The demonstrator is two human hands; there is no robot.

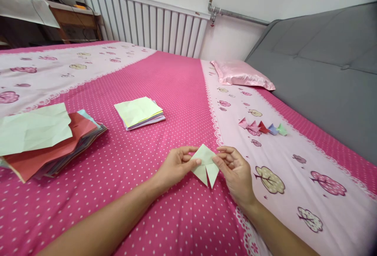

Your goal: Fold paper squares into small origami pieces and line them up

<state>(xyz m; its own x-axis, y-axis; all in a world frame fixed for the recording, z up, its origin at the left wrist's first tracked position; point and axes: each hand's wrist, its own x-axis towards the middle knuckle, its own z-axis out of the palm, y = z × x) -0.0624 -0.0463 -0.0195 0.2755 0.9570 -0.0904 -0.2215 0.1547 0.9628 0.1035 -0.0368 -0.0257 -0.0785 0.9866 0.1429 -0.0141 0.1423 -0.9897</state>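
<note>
A pale green folded paper piece with two pointed flaps hanging down is held just above the pink dotted bedsheet. My left hand pinches its left edge with thumb and fingers closed. From the other side my right hand grips the right edge, fingers curled. A small stack of square coloured papers, green sheet on top, lies farther up the bed. At the left sits a bigger pile of creased sheets, a pale green one over red ones.
A row of several small folded paper figures, pink, red, blue and green, lies on the pale patterned strip to the right. A pink satin pillow rests near the grey headboard. A white radiator stands behind the bed.
</note>
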